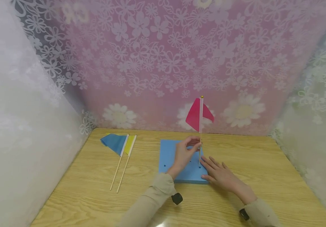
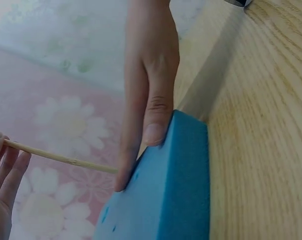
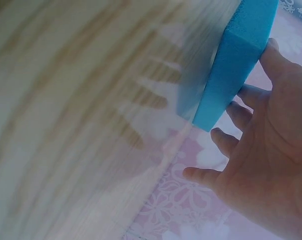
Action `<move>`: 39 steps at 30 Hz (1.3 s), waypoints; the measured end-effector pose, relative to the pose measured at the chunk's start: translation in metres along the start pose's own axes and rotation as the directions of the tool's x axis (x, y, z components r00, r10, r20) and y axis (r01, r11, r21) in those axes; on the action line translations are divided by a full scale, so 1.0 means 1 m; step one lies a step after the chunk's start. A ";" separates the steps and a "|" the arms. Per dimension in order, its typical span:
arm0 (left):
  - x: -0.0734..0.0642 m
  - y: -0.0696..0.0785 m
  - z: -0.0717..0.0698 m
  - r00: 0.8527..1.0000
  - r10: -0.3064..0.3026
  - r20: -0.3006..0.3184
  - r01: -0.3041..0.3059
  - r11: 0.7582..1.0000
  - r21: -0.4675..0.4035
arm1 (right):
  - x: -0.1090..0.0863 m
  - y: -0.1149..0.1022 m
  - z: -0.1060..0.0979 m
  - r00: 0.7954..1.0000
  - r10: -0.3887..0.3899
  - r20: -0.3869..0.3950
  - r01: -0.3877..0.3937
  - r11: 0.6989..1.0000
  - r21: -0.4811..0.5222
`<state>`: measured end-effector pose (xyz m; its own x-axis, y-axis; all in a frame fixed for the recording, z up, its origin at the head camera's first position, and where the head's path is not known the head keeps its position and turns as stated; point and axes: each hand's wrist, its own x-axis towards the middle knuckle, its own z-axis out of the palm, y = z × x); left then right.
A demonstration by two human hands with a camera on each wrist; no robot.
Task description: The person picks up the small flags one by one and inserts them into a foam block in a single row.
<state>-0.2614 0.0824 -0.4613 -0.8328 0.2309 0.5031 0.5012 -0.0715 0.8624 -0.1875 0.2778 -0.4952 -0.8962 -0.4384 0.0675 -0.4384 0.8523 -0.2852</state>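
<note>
My left hand pinches the wooden stick of a pink flag between thumb and fingers. The flag stands nearly upright, its gold-tipped top raised, and its stick's lower end is right at a hole near the right side of the blue foam block. In the left wrist view the stick runs from my fingers toward the block. Flat fingers of my right hand rest on the block's right edge; in the right wrist view they spread along the side of the foam.
A blue flag and a yellow flag lie side by side on the wooden table, left of the block. More small holes dot the block's top. A flower-patterned pink backdrop rises behind the table's far edge.
</note>
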 end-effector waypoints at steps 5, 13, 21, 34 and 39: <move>-0.003 -0.008 0.006 1.000 0.004 -0.002 -0.004 1.000 0.029 | 0.002 0.002 0.005 0.998 -0.039 -0.044 0.038 0.999 -0.021; -0.006 -0.017 0.008 1.000 -0.006 -0.012 0.006 0.998 0.061 | 0.002 0.000 0.005 0.996 -0.053 -0.069 0.049 0.998 -0.049; -0.008 -0.015 0.010 1.000 -0.016 0.012 0.015 0.992 0.124 | 0.002 -0.007 -0.003 1.000 -0.005 -0.015 0.004 0.998 -0.055; -0.013 -0.026 0.010 0.995 -0.094 0.028 0.090 0.986 0.137 | 0.001 -0.005 -0.002 1.000 0.000 -0.027 -0.001 1.000 -0.030; -0.011 -0.024 0.010 0.991 -0.129 0.027 0.123 0.978 0.167 | 0.001 -0.004 -0.002 1.000 0.004 -0.026 -0.004 1.000 -0.016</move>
<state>-0.2615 0.0915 -0.4885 -0.8839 0.2642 0.3860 0.4273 0.1205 0.8961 -0.1870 0.2741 -0.4923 -0.8993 -0.4276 0.0915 -0.4358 0.8585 -0.2702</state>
